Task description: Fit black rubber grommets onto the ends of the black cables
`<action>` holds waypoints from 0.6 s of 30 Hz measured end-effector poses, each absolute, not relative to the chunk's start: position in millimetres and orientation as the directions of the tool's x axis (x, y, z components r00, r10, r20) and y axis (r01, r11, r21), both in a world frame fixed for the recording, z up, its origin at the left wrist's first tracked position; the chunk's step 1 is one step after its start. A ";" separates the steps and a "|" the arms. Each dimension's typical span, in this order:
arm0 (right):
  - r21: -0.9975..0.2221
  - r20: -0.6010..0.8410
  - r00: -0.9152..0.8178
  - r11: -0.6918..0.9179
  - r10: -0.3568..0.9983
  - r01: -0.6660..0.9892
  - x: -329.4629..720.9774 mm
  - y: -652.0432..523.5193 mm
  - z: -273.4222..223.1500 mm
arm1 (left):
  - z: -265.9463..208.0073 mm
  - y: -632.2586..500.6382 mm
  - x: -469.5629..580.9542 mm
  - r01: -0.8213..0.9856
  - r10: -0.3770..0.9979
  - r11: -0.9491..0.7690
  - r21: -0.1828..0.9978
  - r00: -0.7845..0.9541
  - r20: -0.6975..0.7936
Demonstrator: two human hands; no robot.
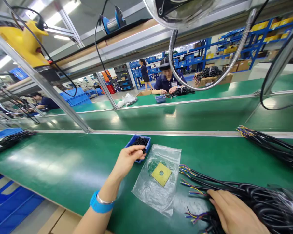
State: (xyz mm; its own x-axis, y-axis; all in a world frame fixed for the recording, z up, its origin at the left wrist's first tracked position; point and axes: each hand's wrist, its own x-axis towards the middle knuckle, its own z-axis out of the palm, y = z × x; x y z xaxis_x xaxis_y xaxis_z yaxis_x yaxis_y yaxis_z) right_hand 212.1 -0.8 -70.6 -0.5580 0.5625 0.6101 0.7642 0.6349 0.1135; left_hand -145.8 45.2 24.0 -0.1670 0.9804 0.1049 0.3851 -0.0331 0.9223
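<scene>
My left hand (131,158) is closed in a pinch on a small black part (144,150), held over the near edge of a small blue bin (148,147). Similar small black pieces (141,141) lie in the bin. My right hand (236,213) rests across a bundle of black cables (249,191), fingers stretched toward the cables' stripped ends; its fingertips are partly hidden. Thin coloured wires (194,191) stick out of those ends. Between my hands lies a clear plastic bag (156,198) with a yellow square plate (161,174) that has a round hole.
Another cable bundle (273,143) lies at the right, behind the first. A metal rail (161,133) borders the green table (63,162) at the back. Overhead hang a flexible metal arm (210,87) and a wire spool (112,24). A co-worker (169,81) sits opposite, handling cables.
</scene>
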 end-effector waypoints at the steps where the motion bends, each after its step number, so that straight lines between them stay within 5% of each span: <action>1: 0.097 0.615 -0.553 0.643 0.561 0.760 211.8 -0.8 -69.2 | 22.2 39.4 -138.2 0.346 0.990 -0.016 0.938 -0.129 0.064; 6: -0.075 0.657 -0.484 0.688 0.578 0.722 208.5 -2.2 -58.9 | 9.6 22.2 -110.0 0.249 0.999 0.027 0.968 0.018 -0.033; 13: -0.269 0.616 -0.427 0.686 0.662 0.676 205.2 -7.9 -49.3 | -0.8 16.4 -95.1 0.403 0.999 -0.036 0.915 -0.003 0.041; 16: -0.310 0.564 -0.442 0.675 0.698 0.670 205.7 -9.8 -48.2 | -7.5 11.7 -93.2 0.597 0.978 -0.190 0.780 0.050 0.200; 18: -0.329 0.543 -0.441 0.664 0.714 0.671 205.7 -10.6 -47.3 | -13.7 8.3 -92.0 0.742 0.923 -0.357 0.568 0.188 0.336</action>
State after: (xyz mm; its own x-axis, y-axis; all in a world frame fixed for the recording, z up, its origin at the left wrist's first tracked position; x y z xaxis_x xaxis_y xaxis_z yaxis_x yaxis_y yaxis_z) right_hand 205.7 -10.6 -47.3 -0.4408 0.7144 0.5435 0.6712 0.6643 -0.3289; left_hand -92.0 8.3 -13.7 0.1876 0.9230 0.3360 0.7417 -0.3574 0.5676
